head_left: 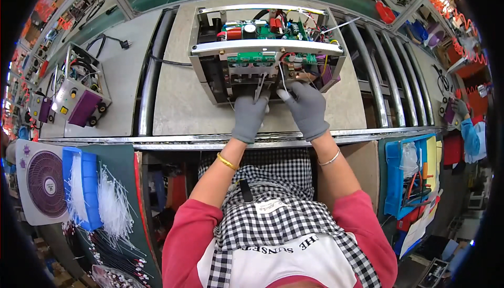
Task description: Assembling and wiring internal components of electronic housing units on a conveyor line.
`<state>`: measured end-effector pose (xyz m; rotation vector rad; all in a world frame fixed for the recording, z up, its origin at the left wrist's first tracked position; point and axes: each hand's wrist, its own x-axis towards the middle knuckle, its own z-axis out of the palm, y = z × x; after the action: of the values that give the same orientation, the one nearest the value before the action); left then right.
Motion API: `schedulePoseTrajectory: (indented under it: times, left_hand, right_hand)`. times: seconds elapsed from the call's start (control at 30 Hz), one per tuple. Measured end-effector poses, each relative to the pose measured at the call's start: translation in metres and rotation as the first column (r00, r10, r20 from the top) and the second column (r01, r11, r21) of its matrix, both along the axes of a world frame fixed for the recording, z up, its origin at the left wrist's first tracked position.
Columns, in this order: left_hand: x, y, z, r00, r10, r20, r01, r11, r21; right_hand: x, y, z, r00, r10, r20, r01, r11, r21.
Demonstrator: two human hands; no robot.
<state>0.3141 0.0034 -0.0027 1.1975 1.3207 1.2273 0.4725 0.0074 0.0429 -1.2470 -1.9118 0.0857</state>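
Grey bench [173, 104], open metal chassis [268, 46], L hand [250, 116] pinching tool [259, 89], R hand [307, 108] gripping wires [283, 75].

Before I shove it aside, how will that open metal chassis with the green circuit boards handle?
The open metal chassis probably slides stiffly and feels heavy: sheet walls packed with green circuit boards. Its loose wires look floppy and could snag. The left hand and right hand are at its front edge, so push gently.

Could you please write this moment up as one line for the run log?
left hand: gloved, on tool at open metal chassis | right hand: gloved, at wires by front edge | green circuit board: exposed | cable ties: lower left
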Motion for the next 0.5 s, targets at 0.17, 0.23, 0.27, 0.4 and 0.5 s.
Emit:
schedulePoseTrajectory:
  times: [0.17, 0.23, 0.27, 0.4, 0.5]
  left_hand:
    - [-0.01, -0.008, 0.009, 0.975, -0.017, 0.222, 0.091, 0.94, -0.328]
    - [-0.013, -0.007, 0.011, 0.918, -0.101, 0.385, 0.242, 0.909, -0.339]
    - [-0.014, -0.006, 0.01, 0.87, -0.095, 0.485, 0.314, 0.864, -0.394]
    - [-0.003, -0.006, -0.001, 0.682, -0.082, 0.727, 0.425, 0.853, -0.302]
    - [0.005, -0.008, -0.01, 0.627, -0.073, 0.776, 0.422, 0.869, -0.259]
  right_hand:
    - [0.005, -0.004, 0.002, 0.993, 0.048, 0.106, -0.04, 0.996, -0.074]
    - [0.008, -0.006, 0.004, 0.993, 0.046, 0.106, -0.041, 0.998, -0.051]
    - [0.009, -0.006, 0.005, 0.991, 0.075, 0.115, -0.067, 0.995, -0.074]
    - [0.012, -0.002, 0.008, 0.995, 0.088, 0.048, -0.084, 0.994, -0.066]
    - [0.014, 0.0, 0.01, 0.993, 0.114, 0.002, -0.113, 0.989, -0.098]
